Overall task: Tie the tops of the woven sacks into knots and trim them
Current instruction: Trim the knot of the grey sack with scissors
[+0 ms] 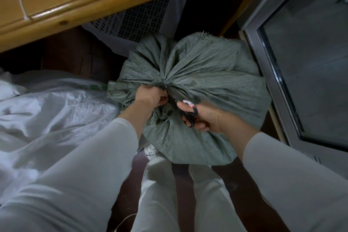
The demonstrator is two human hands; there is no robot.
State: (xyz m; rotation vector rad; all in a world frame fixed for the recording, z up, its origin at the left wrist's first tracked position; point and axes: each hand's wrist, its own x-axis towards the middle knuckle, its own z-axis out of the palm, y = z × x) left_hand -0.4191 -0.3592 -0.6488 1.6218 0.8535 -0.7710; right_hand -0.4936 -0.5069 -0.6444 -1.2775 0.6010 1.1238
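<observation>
A full grey-green woven sack [216,73] stands on the dark floor in front of me, its top gathered into a tight bunch at the middle. My left hand [152,97] pinches the gathered fabric just left of that bunch. My right hand [205,117] grips black-handled scissors [190,115], fingers through the loops, with the blades pointing up-left toward the bunch. The blade tips are hidden in the folds. A white sack [52,111] lies crumpled at the left.
A wooden table edge [79,11] runs across the top left, with a white perforated basket [131,22] under it. A metal-framed glass door [293,84] stands close on the right. My white-trousered legs [169,194] fill the bottom.
</observation>
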